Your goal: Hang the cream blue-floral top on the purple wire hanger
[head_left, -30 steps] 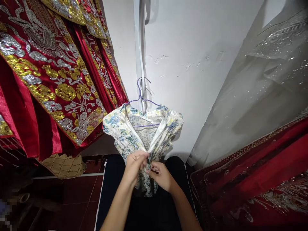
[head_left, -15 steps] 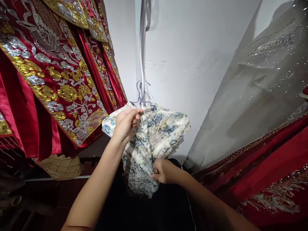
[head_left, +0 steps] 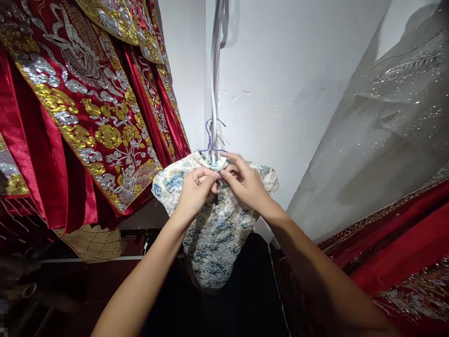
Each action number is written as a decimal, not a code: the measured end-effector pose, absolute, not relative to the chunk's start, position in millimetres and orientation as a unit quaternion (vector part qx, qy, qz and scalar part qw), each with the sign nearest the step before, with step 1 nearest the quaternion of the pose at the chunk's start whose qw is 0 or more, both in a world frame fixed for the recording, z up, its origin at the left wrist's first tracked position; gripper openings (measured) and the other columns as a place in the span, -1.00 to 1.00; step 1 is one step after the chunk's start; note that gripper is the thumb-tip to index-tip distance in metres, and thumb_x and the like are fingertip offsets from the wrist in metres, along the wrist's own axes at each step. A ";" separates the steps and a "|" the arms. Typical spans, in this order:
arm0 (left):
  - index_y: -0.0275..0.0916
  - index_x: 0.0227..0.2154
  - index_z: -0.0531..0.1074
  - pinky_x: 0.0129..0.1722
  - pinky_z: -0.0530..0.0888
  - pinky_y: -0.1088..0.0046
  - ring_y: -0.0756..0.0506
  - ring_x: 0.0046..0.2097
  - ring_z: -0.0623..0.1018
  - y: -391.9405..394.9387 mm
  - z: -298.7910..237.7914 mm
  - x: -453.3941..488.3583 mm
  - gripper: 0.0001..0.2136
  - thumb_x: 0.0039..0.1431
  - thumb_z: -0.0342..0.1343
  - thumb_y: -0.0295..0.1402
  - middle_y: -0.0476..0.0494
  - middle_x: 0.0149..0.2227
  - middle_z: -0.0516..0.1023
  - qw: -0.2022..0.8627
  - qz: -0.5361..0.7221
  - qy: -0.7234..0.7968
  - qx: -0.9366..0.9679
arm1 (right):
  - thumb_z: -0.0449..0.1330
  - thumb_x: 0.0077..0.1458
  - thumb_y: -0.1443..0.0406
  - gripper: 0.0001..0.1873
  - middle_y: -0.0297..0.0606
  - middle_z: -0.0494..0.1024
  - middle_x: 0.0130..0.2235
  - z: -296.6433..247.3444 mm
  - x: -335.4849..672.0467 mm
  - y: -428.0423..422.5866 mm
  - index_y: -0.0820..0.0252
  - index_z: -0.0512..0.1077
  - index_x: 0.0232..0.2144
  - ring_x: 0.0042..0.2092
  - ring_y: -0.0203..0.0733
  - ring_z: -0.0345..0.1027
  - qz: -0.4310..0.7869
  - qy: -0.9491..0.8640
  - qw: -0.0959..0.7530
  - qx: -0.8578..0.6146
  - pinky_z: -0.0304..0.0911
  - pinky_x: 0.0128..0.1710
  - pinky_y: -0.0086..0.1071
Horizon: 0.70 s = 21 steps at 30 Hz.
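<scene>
A small cream dress with blue and green flowers (head_left: 213, 243) hangs on a thin purple wire hanger (head_left: 209, 135) against the white wall. My left hand (head_left: 194, 194) and my right hand (head_left: 245, 185) meet at the dress collar just under the hanger hook. Both pinch the collar fabric, fingertips touching each other. The skirt of the dress hangs free below my wrists.
Red robes with gold and silver embroidery (head_left: 84, 103) hang close on the left. A grey sequinned garment (head_left: 379, 131) and more red embroidered cloth (head_left: 393, 262) crowd the right. A white strap (head_left: 214, 70) runs down the wall to the hanger. Dark floor lies below.
My right hand has let go of the dress waist and risen to the collar beside my left hand. The dress front now hangs closed and flat.
</scene>
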State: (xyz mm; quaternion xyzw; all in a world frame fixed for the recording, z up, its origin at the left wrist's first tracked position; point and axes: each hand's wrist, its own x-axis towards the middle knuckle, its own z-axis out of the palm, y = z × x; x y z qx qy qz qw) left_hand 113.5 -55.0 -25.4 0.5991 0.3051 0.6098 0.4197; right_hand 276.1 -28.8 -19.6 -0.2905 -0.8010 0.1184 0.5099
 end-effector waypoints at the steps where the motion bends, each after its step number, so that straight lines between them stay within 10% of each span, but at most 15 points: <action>1: -0.30 -0.42 0.44 -0.59 0.13 0.60 0.11 -0.62 0.23 -55.1 -25.7 111.7 -0.83 0.18 0.17 -0.28 0.07 -0.63 0.38 0.411 0.608 0.307 0.606 | 0.08 0.30 0.28 -0.77 -0.35 0.51 -0.38 -21.2 274.3 -28.4 0.16 0.43 -0.04 -0.35 -0.28 0.39 0.106 -0.815 0.492 -0.288 0.24 -0.33 -0.40; 8: -0.25 -0.41 0.37 -0.53 0.20 0.55 0.05 -0.55 0.32 -52.3 -64.7 106.4 -0.82 0.23 0.08 -0.26 0.07 -0.60 0.33 0.310 0.549 0.389 0.671 | 0.07 0.32 0.21 -0.74 -0.33 0.49 -0.46 2.8 273.5 -37.7 0.14 0.46 -0.37 -0.43 -0.27 0.34 0.086 -0.782 0.553 -0.275 0.22 -0.40 -0.37; 14: -0.27 -0.46 0.45 -0.50 0.26 0.48 -0.03 -0.51 0.43 -65.0 -128.5 98.0 -0.82 0.17 0.06 -0.29 -0.03 -0.54 0.48 0.404 0.251 0.432 0.766 | 0.18 0.23 0.20 -0.78 -0.33 0.39 -0.50 9.1 324.2 -42.3 0.16 0.44 -0.44 -0.47 -0.28 0.26 0.166 -0.629 0.722 -0.236 0.15 -0.43 -0.35; 21: -0.20 -0.10 0.29 -0.28 0.33 0.39 -0.13 -0.31 0.49 -9.1 -69.5 64.9 -0.59 0.18 0.09 0.01 -0.10 -0.30 0.50 0.139 0.475 0.563 0.662 | 0.16 0.16 0.12 -0.74 -0.39 0.03 -0.64 -46.5 394.4 -72.9 0.05 0.31 -0.52 -0.57 -0.21 -0.04 0.465 -0.542 0.641 -0.281 -0.07 -0.51 -0.27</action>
